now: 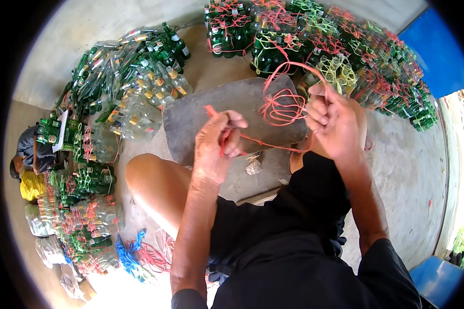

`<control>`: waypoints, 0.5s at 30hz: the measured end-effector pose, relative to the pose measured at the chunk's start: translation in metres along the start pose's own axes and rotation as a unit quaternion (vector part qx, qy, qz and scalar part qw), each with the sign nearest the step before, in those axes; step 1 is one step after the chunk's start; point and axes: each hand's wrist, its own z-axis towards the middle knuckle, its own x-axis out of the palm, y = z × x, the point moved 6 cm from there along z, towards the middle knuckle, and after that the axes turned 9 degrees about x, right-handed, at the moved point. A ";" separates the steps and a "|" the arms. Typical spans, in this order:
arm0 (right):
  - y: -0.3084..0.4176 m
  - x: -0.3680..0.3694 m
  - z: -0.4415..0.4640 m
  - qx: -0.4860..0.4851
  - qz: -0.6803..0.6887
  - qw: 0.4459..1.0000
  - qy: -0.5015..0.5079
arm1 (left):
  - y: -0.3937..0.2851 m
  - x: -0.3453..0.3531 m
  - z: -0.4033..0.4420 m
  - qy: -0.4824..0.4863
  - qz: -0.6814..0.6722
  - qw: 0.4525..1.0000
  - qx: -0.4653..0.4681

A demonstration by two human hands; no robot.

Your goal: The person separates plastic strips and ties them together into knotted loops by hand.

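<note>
Red plastic twine (282,109) runs between my two hands in front of me. My left hand (217,138) is closed around one part of it, and a short red end sticks up above the fingers. My right hand (331,117) pinches another part, from which a big loop arches up and a loose tangle of coils hangs beside the fingers. A single strand sags from the left hand towards the right. Beneath both hands lies a dark grey stone slab (191,110), between my knees.
Loose green and clear bottles (139,82) are heaped at the back left. Twine-tied bottle bundles (340,46) stand along the back right, and more bundles (90,216) at the left. Blue twine (131,255) lies by my left leg. Another person (31,149) is at the far left.
</note>
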 end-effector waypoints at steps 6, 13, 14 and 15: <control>-0.040 0.020 0.010 0.008 0.072 0.997 0.041 | 0.046 0.053 -0.010 -0.008 0.143 0.989 -0.048; -0.036 0.013 0.003 0.008 -0.003 1.000 -0.001 | 0.051 0.050 -0.018 0.055 0.275 0.959 -0.041; -0.033 0.011 0.003 0.007 -0.019 1.000 0.002 | 0.049 0.049 -0.019 0.074 0.299 0.951 -0.037; -0.035 0.009 0.002 0.014 -0.048 0.999 -0.009 | 0.047 0.049 -0.021 0.060 0.314 0.947 -0.034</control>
